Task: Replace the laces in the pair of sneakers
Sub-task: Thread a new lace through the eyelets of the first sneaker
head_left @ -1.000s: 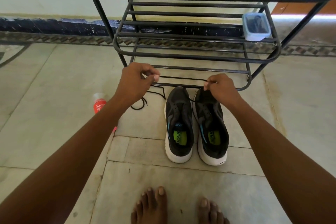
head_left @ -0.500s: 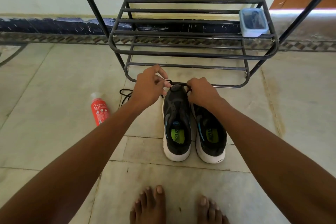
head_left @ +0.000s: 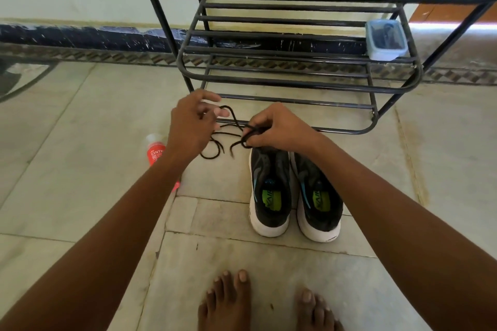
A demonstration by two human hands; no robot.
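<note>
Head view shows me both hands reaching out over the floor tiles, just in front of the black metal shoe rack [head_left: 295,83]. My right hand [head_left: 277,126] is curled and pinches a bunch of the black lace [head_left: 236,126] right above the toe of the left sneaker [head_left: 270,191]. My left hand [head_left: 188,126], at about 9 o'clock from the right one, has the fingers loosely spread; one loop of the lace passes at its fingertips, but I cannot tell if it really grips it or only touches. The rest of the lace lies in loose curls on the floor between the two hands.

The two sneakers stand side by side, touching, heels toward my bare feet [head_left: 266,303]. The right sneaker [head_left: 318,196] is partly hidden under my right forearm. I see no lace on the visible part of the left one, but the eyelets are too dark to be sure.

I judge that the step in hand is gathering or sorting a lace that is free from the shoe. The next move calls for finding one lace tip and keeping the cord untangled.

A red bottle [head_left: 156,152] lies at 9 o'clock from the sneakers, partly behind my left forearm. A small lidded plastic box [head_left: 386,40] sits on the rack at 1 o'clock.
</note>
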